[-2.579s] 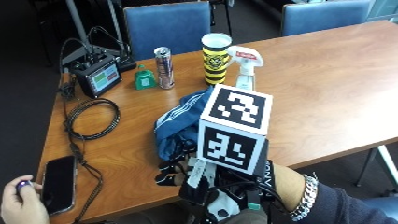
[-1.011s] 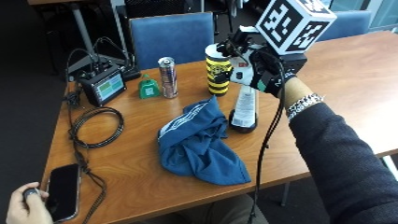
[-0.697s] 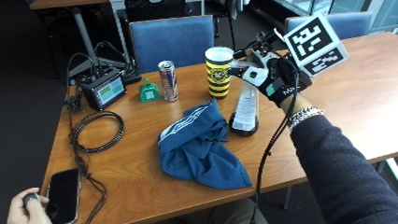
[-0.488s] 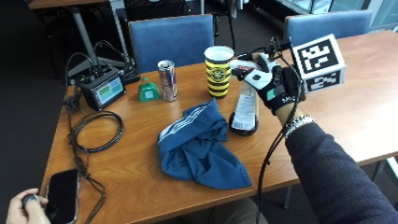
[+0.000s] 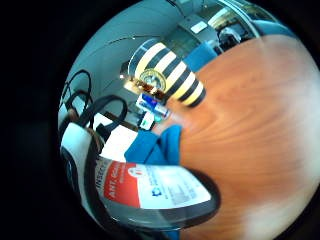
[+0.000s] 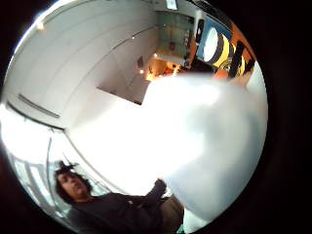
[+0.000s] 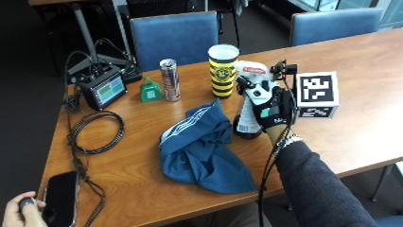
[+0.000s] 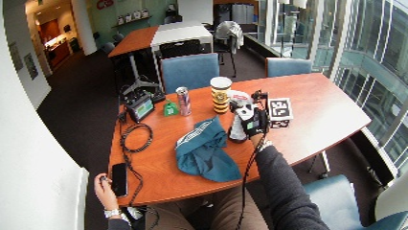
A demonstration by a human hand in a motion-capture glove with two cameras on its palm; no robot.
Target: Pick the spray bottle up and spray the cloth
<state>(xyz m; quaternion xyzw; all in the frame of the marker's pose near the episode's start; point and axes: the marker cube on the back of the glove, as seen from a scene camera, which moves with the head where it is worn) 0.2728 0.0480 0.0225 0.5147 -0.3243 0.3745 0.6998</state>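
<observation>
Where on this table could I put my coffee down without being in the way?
Bare wood lies past the gloved right hand, toward the far chair. Another patch lies between the blue cloth and the cable loop. It is crowded around the spray bottle, striped cup and can.

- The right hand (image 7: pixel 267 109) wears a black glove with white plastic pieces over the knuckles and a small green patch on its back.
- A metal link wristband (image 7: pixel 288 141) sits at the glove's 5 o'clock.
- A dark grey sleeve (image 7: pixel 315 184) runs on towards 5 o'clock from the band, covering the forearm.
- In the wide outside view, brown trousers (image 8: pixel 213 211) show at the table edge.
- The other hand (image 8: pixel 107 189) seems to wear a watch, at its 6 o'clock.
</observation>
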